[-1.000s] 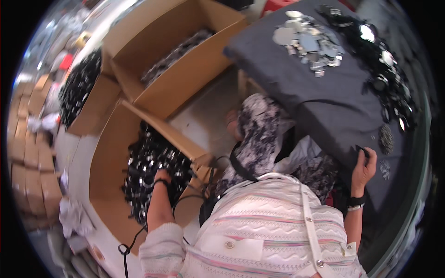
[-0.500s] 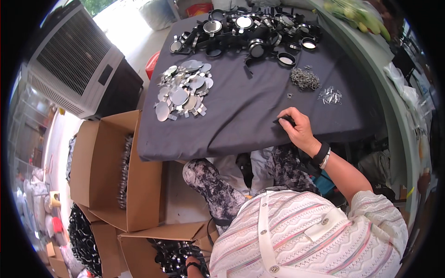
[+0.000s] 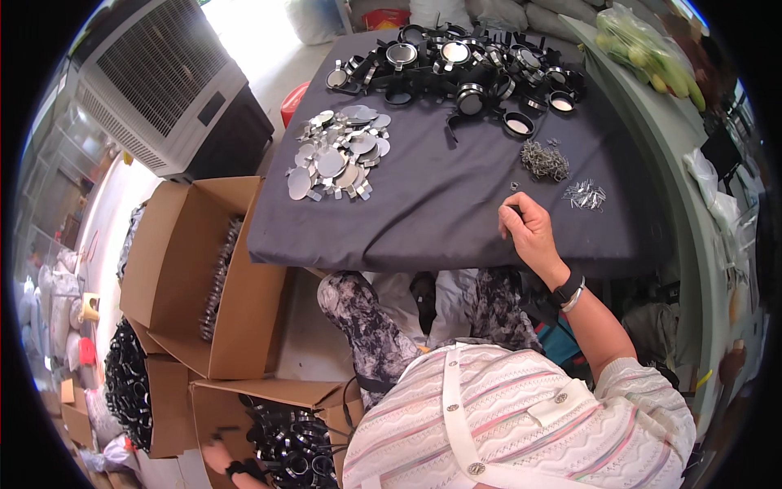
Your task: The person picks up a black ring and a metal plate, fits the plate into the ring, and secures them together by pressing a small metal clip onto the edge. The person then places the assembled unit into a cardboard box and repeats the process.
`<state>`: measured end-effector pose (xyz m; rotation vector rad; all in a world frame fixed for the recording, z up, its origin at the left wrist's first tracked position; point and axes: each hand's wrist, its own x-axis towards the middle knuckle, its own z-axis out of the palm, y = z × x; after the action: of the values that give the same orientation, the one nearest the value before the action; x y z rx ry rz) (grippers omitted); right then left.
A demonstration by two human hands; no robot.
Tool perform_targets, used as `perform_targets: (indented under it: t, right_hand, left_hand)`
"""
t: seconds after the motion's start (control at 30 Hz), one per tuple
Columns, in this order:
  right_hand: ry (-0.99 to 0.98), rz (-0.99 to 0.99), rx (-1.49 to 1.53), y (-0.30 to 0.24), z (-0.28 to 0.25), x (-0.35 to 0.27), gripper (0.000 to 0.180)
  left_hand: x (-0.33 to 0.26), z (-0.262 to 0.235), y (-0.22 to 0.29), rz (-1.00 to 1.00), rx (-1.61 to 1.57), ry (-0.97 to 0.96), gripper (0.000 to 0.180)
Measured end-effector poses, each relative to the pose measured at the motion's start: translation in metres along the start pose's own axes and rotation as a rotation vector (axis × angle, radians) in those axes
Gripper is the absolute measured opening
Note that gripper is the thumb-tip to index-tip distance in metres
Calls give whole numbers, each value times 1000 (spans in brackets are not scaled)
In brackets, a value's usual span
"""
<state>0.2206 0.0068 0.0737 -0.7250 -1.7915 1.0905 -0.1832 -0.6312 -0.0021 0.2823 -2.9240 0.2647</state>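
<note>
My right hand (image 3: pixel 529 232) rests over the near right part of the dark cloth-covered table (image 3: pixel 440 204). Its fingers are curled in, with a dark spot between thumb and forefinger that I cannot make out. Just beyond it lie one small loose metal piece (image 3: pixel 515 187), a heap of small wire springs (image 3: pixel 544 160) and a pile of short silver pins (image 3: pixel 585 195). Low at the left, my left hand (image 3: pixel 217 456) is blurred at the side of an open cardboard box (image 3: pixel 213 407) holding black ring-shaped parts (image 3: pixel 295 444). A small black piece (image 3: pixel 228 428) shows just above its fingers.
Silver tabbed discs (image 3: pixel 332 161) lie piled on the table's left. Black ring parts with silver discs (image 3: pixel 470 99) crowd the far side. A larger cardboard box (image 3: pixel 191 277) and an air cooler (image 3: pixel 175 90) stand left; a green ledge (image 3: pixel 652 122) runs along the right.
My left hand has moved left from among the black parts to the box's side. The black piece that stuck out from my right hand no longer shows there. The whole view has shifted slightly.
</note>
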Motion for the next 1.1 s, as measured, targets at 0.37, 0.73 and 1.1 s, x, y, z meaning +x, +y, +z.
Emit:
perform_targets:
  t: [0.37,0.73,1.1]
  right_hand:
    - [-467,-97,64,-54,71,7,25]
    - [-361,350,349,-39,16,-12,15]
    - [-14,507,586,18,-23,-14,10]
  left_hand:
    - [-159,-231,372,1479,-1372,-390,13]
    - [-246,-241,478,1780,-1566,-713,24]
    - [-59,-174,600,907,-637,-409,58]
